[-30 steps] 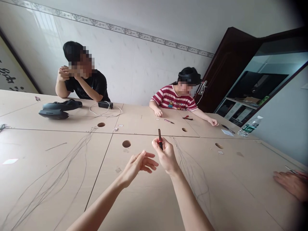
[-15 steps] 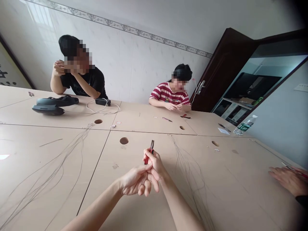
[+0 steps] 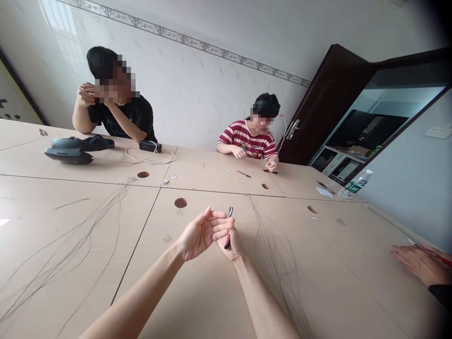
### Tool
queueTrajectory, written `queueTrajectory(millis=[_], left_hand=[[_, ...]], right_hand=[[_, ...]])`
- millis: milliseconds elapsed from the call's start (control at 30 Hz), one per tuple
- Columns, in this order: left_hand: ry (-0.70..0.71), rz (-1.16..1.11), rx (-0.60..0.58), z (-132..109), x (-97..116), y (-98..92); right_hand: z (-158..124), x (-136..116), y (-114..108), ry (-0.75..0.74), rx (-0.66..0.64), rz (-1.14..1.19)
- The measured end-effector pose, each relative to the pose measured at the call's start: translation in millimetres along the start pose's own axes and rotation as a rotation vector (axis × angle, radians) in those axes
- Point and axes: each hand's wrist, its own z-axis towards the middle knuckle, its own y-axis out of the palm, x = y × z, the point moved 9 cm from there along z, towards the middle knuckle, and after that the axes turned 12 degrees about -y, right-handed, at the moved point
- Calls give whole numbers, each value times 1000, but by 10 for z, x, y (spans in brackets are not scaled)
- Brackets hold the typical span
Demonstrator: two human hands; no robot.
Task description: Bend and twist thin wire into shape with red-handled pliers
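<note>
Gripping pliers [image 3: 228, 241] in right hand [image 3: 233, 246], above table [image 3: 190, 301], with jaws pointing away. Holding left hand [image 3: 202, 235] open, with fingers extended across front of pliers. Touching or apart: cannot tell.

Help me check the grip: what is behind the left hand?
Behind the left hand, the right hand holds pliers. Their tips show above the left fingers, and part of a red-and-black handle below. Their middle and part of the right hand's grip are covered.
</note>
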Motion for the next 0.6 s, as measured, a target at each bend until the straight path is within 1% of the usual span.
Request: queueTrajectory(millis=[167,267,333,467,600], left_hand=[[65,-42,18,-4,134,47],[143,-54,49,-12,236,35],[222,-57,97,-11,311,-30],[369,-66,185,33,418,-232],[448,-73,273,61,493,-415]], right_hand=[[8,39,-25,-24,8,36],[-10,64,-58,-19,21,34],[-18,62,-55,-21,24,17],[-33,26,1,-48,20,-71],[-72,2,50,-103,33,-242]])
